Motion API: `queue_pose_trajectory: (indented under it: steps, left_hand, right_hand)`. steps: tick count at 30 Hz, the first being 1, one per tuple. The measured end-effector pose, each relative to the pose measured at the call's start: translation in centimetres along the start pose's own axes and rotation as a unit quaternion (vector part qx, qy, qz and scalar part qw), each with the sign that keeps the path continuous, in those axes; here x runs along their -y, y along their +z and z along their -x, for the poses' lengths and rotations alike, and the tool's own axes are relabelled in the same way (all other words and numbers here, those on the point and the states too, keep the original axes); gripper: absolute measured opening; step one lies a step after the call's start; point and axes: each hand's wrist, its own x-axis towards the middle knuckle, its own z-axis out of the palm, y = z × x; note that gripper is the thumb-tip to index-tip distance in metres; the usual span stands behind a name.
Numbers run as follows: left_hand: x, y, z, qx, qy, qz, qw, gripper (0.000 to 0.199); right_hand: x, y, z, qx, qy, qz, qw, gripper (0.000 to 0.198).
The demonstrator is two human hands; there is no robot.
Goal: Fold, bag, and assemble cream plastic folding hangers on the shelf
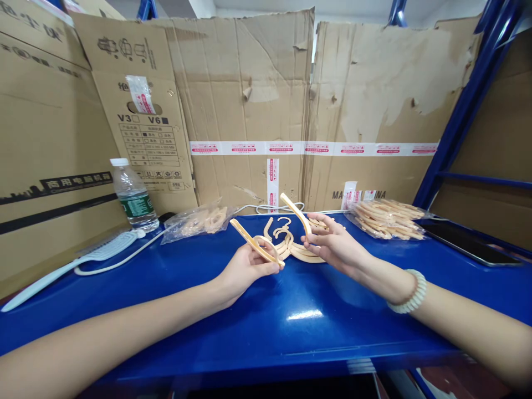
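My left hand (239, 275) is closed around a beige plastic hanger piece (248, 237), a slightly curved strip with a rounded loop beside it, tilted up to the left. In my right hand (338, 246) a slim beige hanger arm (296, 210) is pinched between thumb and fingers, its free end pointing up and left. The two held pieces are apart. Behind and between the hands, beige clothes hangers (305, 255) with hooks lie on the blue table (266, 332); my right hand and the held parts hide some of them.
A clear bag of beige parts (203, 220) lies at the back left, another bag of beige pieces (384, 218) at the back right. A water bottle (135, 199), a pale hairbrush (103, 249) and a white cable (120, 270) are left; a dark tablet (469, 244) is right. Cardboard (249, 111) walls the back.
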Motion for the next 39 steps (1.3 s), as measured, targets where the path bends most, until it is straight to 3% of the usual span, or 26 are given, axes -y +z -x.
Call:
queue_pose_trajectory:
  steps: [4,11,16,25,31,39]
  left_hand:
    - [0.0,0.0,-0.1,-0.019,-0.014,0.005,1.000,0.040]
    - [0.2,-0.1,-0.1,-0.009,-0.018,0.017,1.000,0.041]
    - [0.0,0.0,0.0,-0.006,-0.013,0.007,1.000,0.041]
    - [0.1,0.0,0.1,0.026,-0.004,0.002,1.000,0.037]
    - [0.2,-0.2,0.1,0.039,0.006,-0.048,0.998,0.023]
    - [0.0,0.0,0.2,0.019,0.002,-0.042,0.999,0.028]
  right_hand:
    - [-0.5,0.6,0.4,0.071,0.049,-0.023,0.996,0.043]
    - [-0.7,1.4,1.3,0.145,0.035,0.043,0.988,0.028]
    - [-1.2,1.4,1.2,0.156,0.001,0.114,0.981,0.036]
    - [-1.2,1.7,1.5,0.189,-0.056,0.176,0.964,0.031]
    - [-1.1,1.7,1.6,0.194,-0.069,0.190,0.960,0.025]
    - [-1.2,1.9,1.8,0.209,-0.076,0.189,0.956,0.022]
